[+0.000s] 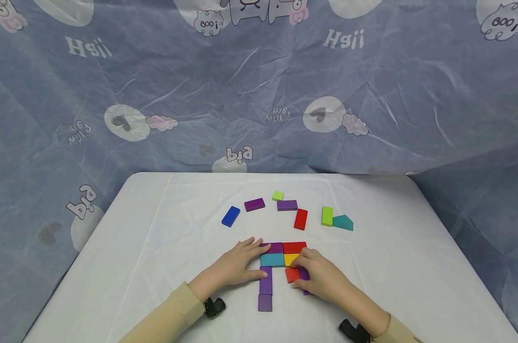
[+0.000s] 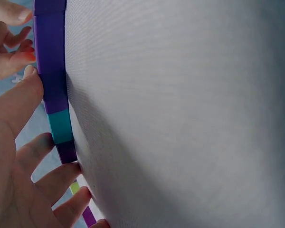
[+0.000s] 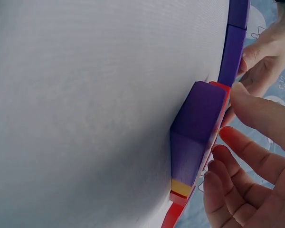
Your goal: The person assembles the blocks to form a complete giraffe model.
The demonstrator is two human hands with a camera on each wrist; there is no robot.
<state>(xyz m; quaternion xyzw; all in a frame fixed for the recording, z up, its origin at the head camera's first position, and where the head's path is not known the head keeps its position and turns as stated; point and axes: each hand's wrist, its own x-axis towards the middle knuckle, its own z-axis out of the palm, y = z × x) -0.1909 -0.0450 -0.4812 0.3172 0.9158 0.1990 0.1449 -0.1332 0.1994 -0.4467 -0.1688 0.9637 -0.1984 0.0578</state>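
Flat coloured blocks lie joined on the white table. At the top are a purple block and a red block; under them are a teal block and a yellow block. Two purple blocks run down the left side. My left hand rests along that side, fingers spread, thumb on the upper purple block. My right hand pinches a lower red block between thumb and index finger. Beside it stands a purple block, partly hidden by that hand in the head view.
Farther back lie a blue block, two purple blocks, a red block, a small green block, a longer green block and a teal slanted block. Behind the table hangs a printed blue-grey cloth.
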